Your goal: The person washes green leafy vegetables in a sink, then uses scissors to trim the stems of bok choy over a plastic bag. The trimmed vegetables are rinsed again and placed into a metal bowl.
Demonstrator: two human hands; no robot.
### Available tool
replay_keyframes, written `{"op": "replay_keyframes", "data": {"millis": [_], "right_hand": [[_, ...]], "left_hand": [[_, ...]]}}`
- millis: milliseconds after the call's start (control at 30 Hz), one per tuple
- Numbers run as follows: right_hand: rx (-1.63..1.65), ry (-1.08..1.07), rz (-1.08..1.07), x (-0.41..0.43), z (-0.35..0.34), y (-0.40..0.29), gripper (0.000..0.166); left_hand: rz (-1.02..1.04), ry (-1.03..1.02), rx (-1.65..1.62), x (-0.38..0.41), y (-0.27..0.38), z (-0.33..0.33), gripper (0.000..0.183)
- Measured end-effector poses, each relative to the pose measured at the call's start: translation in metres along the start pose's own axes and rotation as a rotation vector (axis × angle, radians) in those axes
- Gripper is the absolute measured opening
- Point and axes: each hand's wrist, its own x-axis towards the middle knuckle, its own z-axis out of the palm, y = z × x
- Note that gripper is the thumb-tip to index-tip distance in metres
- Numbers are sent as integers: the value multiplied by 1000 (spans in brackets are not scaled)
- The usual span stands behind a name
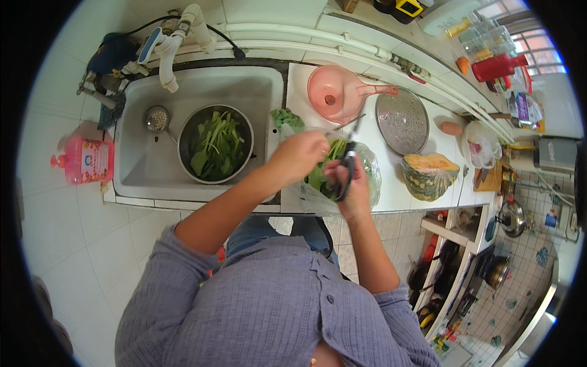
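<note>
My right hand [357, 195] grips black-handled scissors [349, 166], their blades pointing away from me toward the back of the counter. Beside it, my left hand [303, 153] is blurred with its fingers curled; whether anything is between them is hidden. Both hands are over a clear plastic bag [370, 160] on the white counter. Leafy greens [315, 178] show in the bag, partly covered by my hands. To the left, a round metal pot [250, 155] stands in the sink, with cut green leaves and stems [215, 149] inside.
The sink [142, 179] also holds a perforated ladle [157, 119]. A green cloth [287, 118] lies by its right rim. Along the counter are a pink plastic dipper [337, 87], a perforated metal plate [402, 121] and a wrapped pumpkin piece [430, 176]. Pink soap bottle [94, 160] stands left.
</note>
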Motion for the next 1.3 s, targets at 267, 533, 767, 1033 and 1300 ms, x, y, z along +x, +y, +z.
{"op": "replay_keyframes", "data": {"millis": [267, 533, 767, 1033, 1300], "right_hand": [[-338, 335, -249, 24, -76, -6, 49], [-400, 403, -539, 31, -102, -21, 47], [337, -86, -46, 0, -82, -76, 39], [-240, 372, -300, 21, -138, -23, 49], [-206, 29, 16, -45, -103, -79, 39]], "left_hand": [[-166, -237, 701, 101, -59, 100, 22], [-233, -345, 901, 90, -53, 106, 89], [-173, -210, 734, 70, -59, 100, 84], [-296, -425, 110, 56, -39, 52, 59], [-265, -586, -487, 36, -24, 29, 48]]}}
